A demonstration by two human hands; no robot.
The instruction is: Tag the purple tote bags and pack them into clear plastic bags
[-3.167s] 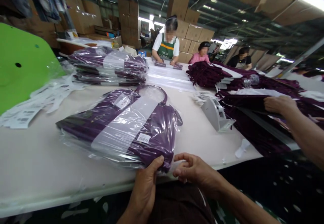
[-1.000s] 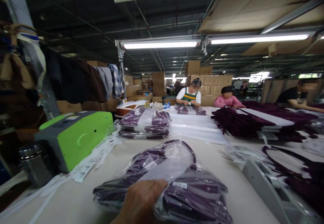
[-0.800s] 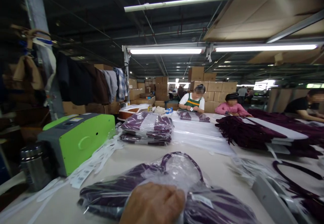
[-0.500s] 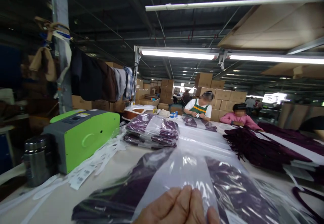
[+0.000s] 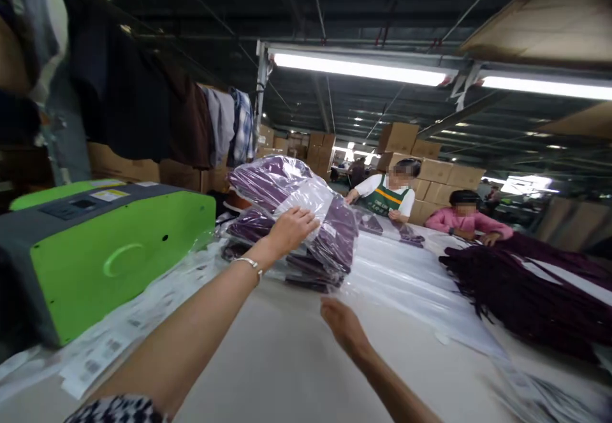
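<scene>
My left hand [image 5: 292,230] lies with its fingers stretched out on a clear-bagged purple garment [image 5: 335,235] that has a pale band across its middle. This bag rests tilted on a stack of similar bagged garments [image 5: 253,225], its right side hanging lower. My right hand [image 5: 343,322] is just in front of the stack, low over the table and apart from the bags. Its fingers are curled under and blurred, so whether they hold anything is hidden.
A green and grey machine [image 5: 124,251] stands at the left, with printed label strips [image 5: 138,321] beside it. Clear plastic bags [image 5: 406,276] lie right of the stack. Dark purple fringed textiles [image 5: 530,289] are piled at the right. Two people [image 5: 389,197] work across the table.
The bagged garment that lay close in front of me now lies on the stack farther back. Both forearms have come into view, and the view has shifted closer to the stack.
</scene>
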